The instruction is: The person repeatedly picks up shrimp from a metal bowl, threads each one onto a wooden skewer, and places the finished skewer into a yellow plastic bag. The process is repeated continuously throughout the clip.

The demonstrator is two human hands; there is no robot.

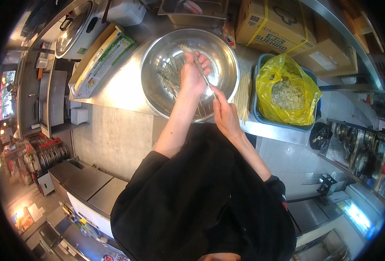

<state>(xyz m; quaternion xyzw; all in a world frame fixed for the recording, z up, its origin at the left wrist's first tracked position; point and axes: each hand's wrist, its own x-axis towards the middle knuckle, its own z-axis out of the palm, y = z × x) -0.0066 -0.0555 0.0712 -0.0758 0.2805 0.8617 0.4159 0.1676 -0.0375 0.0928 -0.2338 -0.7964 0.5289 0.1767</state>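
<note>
My left hand is closed round a pale strip of food over the middle of the big steel bowl, fingers curled tight on it, while my right hand pinches the near end of 1 thin bamboo skewer between thumb and fingertips, a narrow grip, the stick running up and away from me into the left hand's hold. So the skewer sits in both hands at once, hanging above the bowl and not resting on it, and I judge I am mid-thread on this 1 piece; how far the point has gone through is hidden under my fingers. Below the hands, a thin scatter of pale strips lies across the bowl's floor, which looks like a small amount left to work through. Just right of the bowl, a bundle of bare skewers lies on the steel counter, so plenty of sticks appear unused. Further right, a blue tub lined with a yellow bag holds a heap of pale greenish material; I cannot tell whether that is supply or scraps. I see no stack of finished skewers anywhere in view.
</note>
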